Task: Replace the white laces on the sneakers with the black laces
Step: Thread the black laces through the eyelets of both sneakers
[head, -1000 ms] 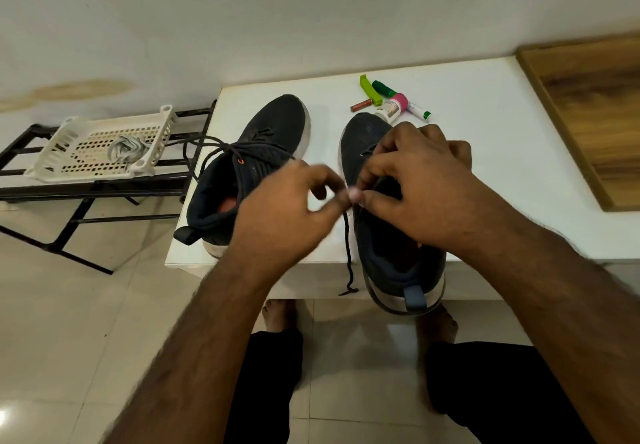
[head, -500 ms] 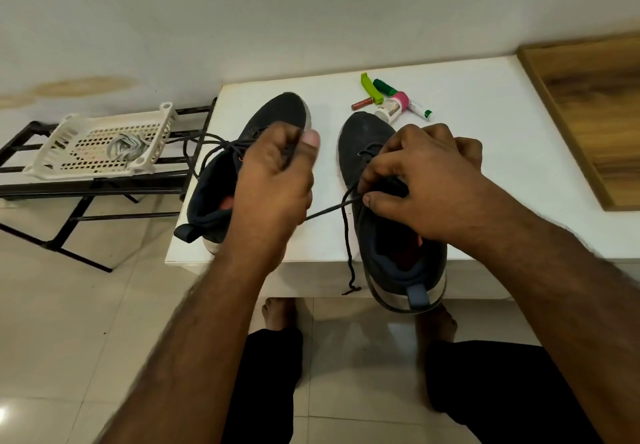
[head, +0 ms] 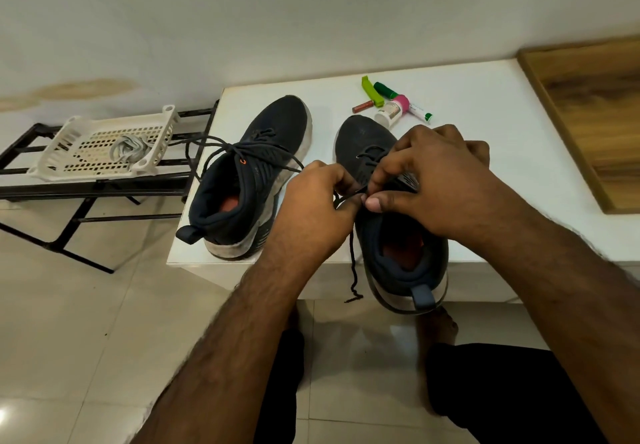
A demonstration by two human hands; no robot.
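Two dark sneakers stand on a white table (head: 485,125), toes pointing away from me. The left sneaker (head: 249,180) carries a black lace whose loose ends loop off to the left. Over the right sneaker (head: 391,236) both hands meet at its upper eyelets. My left hand (head: 311,208) pinches the black lace (head: 353,263), and my right hand (head: 429,177) pinches the same lace at the shoe's left edge. One lace end hangs down past the table's front edge. White laces (head: 130,147) lie bundled in a white basket (head: 69,166).
The basket sits on a black metal rack (head: 104,187) left of the table. Small tubes and a green clip (head: 391,102) lie behind the right sneaker. A wooden board (head: 595,114) covers the table's right side. My legs and bare feet are below.
My left hand had swung up and left, drawing the lace taut; it has now come back down to meet my right hand at the right sneaker's eyelets.
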